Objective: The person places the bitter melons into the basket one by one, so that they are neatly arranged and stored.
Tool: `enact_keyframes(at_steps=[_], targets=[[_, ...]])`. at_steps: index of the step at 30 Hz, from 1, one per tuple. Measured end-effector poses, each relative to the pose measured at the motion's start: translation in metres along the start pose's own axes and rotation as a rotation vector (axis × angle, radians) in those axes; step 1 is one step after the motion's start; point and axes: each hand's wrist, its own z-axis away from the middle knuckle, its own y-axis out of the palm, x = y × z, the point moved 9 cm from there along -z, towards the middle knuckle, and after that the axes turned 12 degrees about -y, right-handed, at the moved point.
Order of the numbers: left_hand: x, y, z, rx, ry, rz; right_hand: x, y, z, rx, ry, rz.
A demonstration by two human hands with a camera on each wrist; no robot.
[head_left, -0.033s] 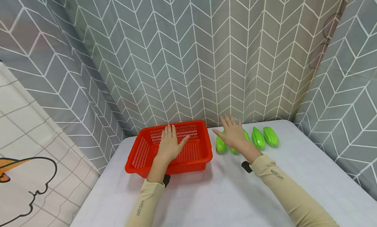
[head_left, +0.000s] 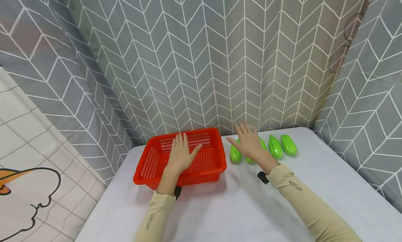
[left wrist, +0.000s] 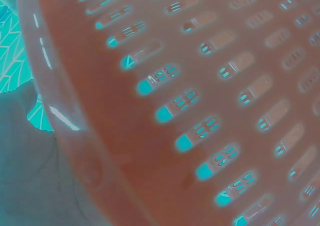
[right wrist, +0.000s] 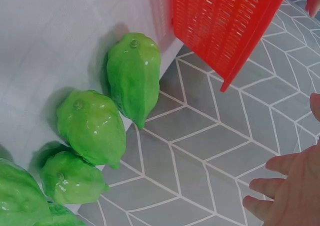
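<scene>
Red basket on left, green fruits in row just beside it; right hand hides part of row in head view. Right fingers spread, released. Left hand above basket, fingers straight, thumb apart, released. White tabletop; grey patterned curtains behind and alongside.

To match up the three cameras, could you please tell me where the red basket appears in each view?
Head: the red basket lies left of centre, lower half, partly behind the left hand.
Left wrist: its slotted wall fills most of the picture.
Right wrist: top, right of centre, cut by the edge.
Shared landmark: the chevron-patterned curtain.
</scene>
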Motion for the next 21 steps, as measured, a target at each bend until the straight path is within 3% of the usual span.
enact_keyframes(at_steps=[12,21], targets=[[0.002,0.002,0.003,0.003,-0.010,0.015,0.000,-0.004,0.000,-0.028,-0.005,-0.005],[0.006,0.003,0.004,-0.006,0.003,0.011,-0.004,0.000,0.010,-0.016,0.018,0.002]])
